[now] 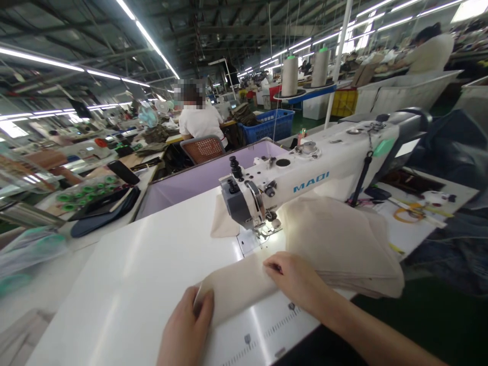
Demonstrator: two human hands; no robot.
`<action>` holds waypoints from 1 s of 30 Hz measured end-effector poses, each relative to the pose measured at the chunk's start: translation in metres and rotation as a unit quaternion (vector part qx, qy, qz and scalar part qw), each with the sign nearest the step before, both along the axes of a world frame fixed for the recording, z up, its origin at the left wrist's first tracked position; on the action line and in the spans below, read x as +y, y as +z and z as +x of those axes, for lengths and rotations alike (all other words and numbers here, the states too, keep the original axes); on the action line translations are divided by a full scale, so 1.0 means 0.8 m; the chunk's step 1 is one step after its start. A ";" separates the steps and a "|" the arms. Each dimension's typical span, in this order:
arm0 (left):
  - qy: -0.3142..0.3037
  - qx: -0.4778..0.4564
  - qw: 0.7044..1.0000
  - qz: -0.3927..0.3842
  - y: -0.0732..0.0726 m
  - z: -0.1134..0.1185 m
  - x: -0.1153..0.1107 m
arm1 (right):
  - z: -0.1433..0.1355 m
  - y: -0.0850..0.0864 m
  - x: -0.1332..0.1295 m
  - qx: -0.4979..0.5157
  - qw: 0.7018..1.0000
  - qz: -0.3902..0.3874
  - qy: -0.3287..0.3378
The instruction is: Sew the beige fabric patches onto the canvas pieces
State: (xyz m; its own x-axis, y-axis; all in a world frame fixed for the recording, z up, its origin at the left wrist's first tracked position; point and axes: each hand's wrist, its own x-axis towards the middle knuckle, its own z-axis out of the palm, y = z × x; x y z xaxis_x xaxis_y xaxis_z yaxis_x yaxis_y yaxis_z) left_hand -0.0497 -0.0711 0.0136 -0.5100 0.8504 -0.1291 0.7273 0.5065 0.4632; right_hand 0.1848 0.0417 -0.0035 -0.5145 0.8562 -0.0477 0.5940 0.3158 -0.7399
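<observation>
A beige fabric piece (pixel 238 287) lies on the white table in front of the sewing machine (pixel 305 178). My left hand (pixel 188 323) pinches its left end between thumb and fingers. At the other end, my right hand (pixel 292 277) grips the cloth close to the needle area, with the fingertips curled together. The presser foot (pixel 267 231) sits just beyond the cloth's far edge; whether it touches fabric I cannot tell. To the right, under the machine arm, rests a stack of beige fabric pieces (pixel 343 244). Another beige piece (pixel 224 218) lies left of the machine head.
Scissors with orange handles (pixel 409 211) lie at the table's right. Two thread cones (pixel 290 76) stand on a rack behind the machine. A lilac-walled bin (pixel 206 175) borders the table's far edge. A person in white (pixel 200 122) sits beyond it, near a blue crate (pixel 267 127).
</observation>
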 end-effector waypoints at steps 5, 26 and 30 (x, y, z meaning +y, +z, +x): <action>0.029 0.010 0.999 0.042 0.003 -0.003 0.000 | 0.005 -0.001 -0.003 -0.109 0.987 0.102 0.051; -0.036 0.215 0.976 -0.006 0.004 0.001 -0.005 | 0.016 -0.017 0.002 -0.095 0.974 0.177 0.102; -0.247 0.246 0.937 -0.036 0.008 -0.005 0.006 | 0.019 -0.010 0.008 -0.110 0.957 0.218 0.159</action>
State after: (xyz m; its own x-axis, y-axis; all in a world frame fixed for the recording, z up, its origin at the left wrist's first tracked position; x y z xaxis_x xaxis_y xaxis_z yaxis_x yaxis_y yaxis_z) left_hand -0.0539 -0.0664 0.0202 -0.0693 0.9965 -0.0471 0.9976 0.0688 -0.0118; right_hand 0.2000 0.0478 -0.0116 -0.7703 0.6217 0.1416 0.5433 0.7562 -0.3648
